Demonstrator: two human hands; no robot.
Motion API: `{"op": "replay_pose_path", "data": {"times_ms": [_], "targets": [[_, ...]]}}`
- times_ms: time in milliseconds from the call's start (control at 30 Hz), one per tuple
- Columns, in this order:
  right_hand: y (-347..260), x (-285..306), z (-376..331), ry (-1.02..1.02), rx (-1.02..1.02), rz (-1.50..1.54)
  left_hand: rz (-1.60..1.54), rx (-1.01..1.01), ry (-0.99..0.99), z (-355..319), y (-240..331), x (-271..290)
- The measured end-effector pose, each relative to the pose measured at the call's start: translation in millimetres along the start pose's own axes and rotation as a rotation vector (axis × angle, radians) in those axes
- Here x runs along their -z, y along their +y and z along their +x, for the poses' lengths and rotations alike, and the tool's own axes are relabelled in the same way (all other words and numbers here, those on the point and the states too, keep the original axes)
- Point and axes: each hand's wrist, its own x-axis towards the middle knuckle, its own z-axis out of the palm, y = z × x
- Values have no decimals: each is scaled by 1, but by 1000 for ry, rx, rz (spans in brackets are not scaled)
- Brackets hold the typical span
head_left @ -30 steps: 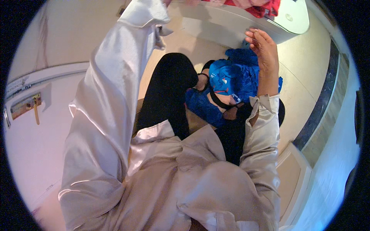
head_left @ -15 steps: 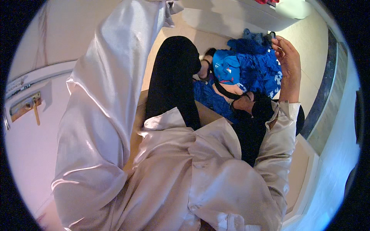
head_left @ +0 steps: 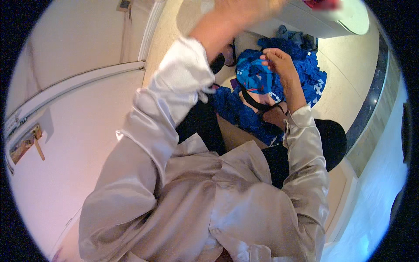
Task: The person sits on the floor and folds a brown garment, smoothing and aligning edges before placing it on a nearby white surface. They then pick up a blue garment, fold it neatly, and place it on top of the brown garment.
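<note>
Head view: left hand point(head_left: 248, 12) has swung into frame, too blurred to tell its grip; right hand point(head_left: 281, 65) has shifted inward, its fingers point(head_left: 273, 52) loosely curled, apparently empty, with the blue clothes pile point(head_left: 312, 72) beneath and beyond them, leaving it unheld on that side.

Your left hand point(head_left: 248, 12) is up near the top edge, too blurry to tell if it holds anything. Your right hand point(head_left: 283, 65) is over a messy heap of blue clothes point(head_left: 312, 72), its fingers a little bent. You wear a shiny, pale shirt point(head_left: 187, 187) and black pants point(head_left: 203, 124). Past the heap is a white box point(head_left: 314, 22) with something red point(head_left: 323, 4) on it.
</note>
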Motion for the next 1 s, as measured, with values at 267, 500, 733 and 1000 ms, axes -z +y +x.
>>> {"op": "replay_pose_path", "data": {"times_ms": [267, 500, 733, 1000], "targets": [[83, 55, 28, 125, -88, -107, -648, 323, -796, -129, 60, -7], [250, 86, 46, 262, -8, -899, -676, 558, -1131, -145, 49, -35], [264, 48, 42, 465, -142, -675, -637, 616, -1385, -122, 39, -31], [335, 55, 72, 201, -167, -706, -677, 613, -1432, -122, 40, -38]]}}
